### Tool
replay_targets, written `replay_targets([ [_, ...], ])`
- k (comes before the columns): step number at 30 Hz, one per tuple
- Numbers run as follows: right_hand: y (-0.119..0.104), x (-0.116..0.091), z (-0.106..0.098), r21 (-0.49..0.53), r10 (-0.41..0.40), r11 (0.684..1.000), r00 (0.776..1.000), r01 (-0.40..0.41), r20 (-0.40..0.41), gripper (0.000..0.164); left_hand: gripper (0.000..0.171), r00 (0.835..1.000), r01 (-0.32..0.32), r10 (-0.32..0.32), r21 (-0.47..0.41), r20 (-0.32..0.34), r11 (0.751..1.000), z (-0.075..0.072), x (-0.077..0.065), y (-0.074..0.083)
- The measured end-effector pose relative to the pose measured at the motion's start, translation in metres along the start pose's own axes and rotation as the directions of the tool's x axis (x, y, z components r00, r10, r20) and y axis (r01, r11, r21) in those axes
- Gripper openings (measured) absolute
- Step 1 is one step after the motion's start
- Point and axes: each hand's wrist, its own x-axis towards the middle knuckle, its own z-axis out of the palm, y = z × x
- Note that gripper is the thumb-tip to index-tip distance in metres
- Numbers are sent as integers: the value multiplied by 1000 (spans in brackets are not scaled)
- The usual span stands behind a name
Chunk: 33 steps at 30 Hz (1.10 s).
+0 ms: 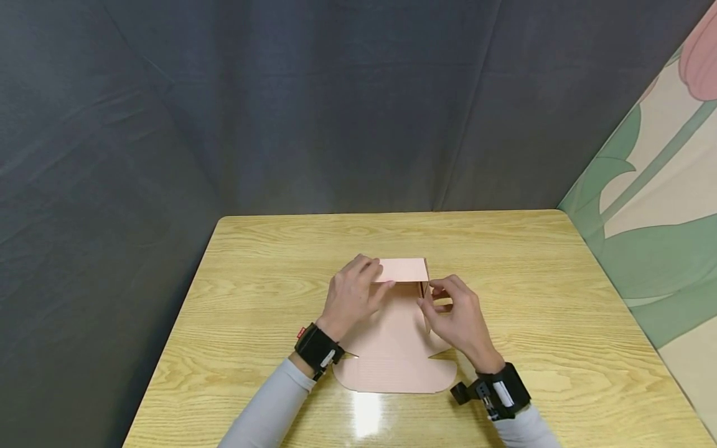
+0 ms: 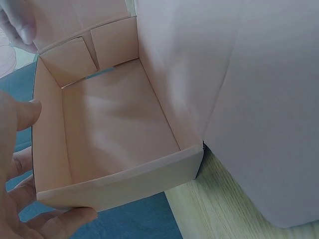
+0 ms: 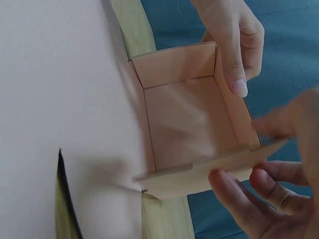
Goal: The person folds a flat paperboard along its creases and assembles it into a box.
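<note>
A partly folded pale pink cardboard box [image 1: 402, 270] stands on its side on the table, its long lid panel [image 1: 392, 368] lying flat toward me. At the box's left side my left hand [image 1: 351, 294] grips a wall, thumb inside and fingers outside in the left wrist view. On the opposite side my right hand [image 1: 458, 316] pinches a side flap [image 3: 214, 167] between thumb and fingertips. Inside that end, two short tabs [image 2: 67, 62] stand against each other with a narrow gap, and the outer flap [image 2: 82, 20] leans outward. The box's inside bottom [image 3: 184, 117] holds nothing.
Wood-grain table [image 1: 263, 261] under the box. A dark cloth [image 1: 358, 112] hangs behind and on the left; a flower-patterned cloth [image 1: 666, 249] hangs on the right. Black wrist cameras sit on both wrists [image 1: 503, 393].
</note>
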Motion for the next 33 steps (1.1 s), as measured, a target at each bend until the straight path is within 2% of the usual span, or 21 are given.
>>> replay_targets([
  [3,-1,-1,-2,55,33,998,998,-36,59,38,39,1000,3,-3,1,9,1000,-1,0,-1],
  [6,1,-2,-5,105,45,993,987,-62,153,50,40,1000,5,-5,4,15,1000,-3,0,-2],
  [10,4,-2,-11,175,7,983,962,-57,274,65,39,1000,10,-10,10,14,1000,-5,0,-4],
  [13,8,-1,-13,199,-31,979,951,-33,306,66,38,1000,13,-13,15,15,1000,-6,0,-5],
  [19,12,1,-9,214,-51,977,960,-9,274,60,36,1000,14,-14,7,23,1000,-5,-1,-5],
  [25,15,3,-3,245,-26,969,978,-26,207,60,35,1000,8,-8,-12,25,1000,-5,-1,-2],
  [29,17,4,0,131,10,991,988,-30,154,61,35,1000,-4,4,-15,18,1000,-3,-1,-1],
  [33,18,7,3,2,35,999,993,-36,112,73,34,1000,-8,8,-11,22,1000,-2,-2,0],
])
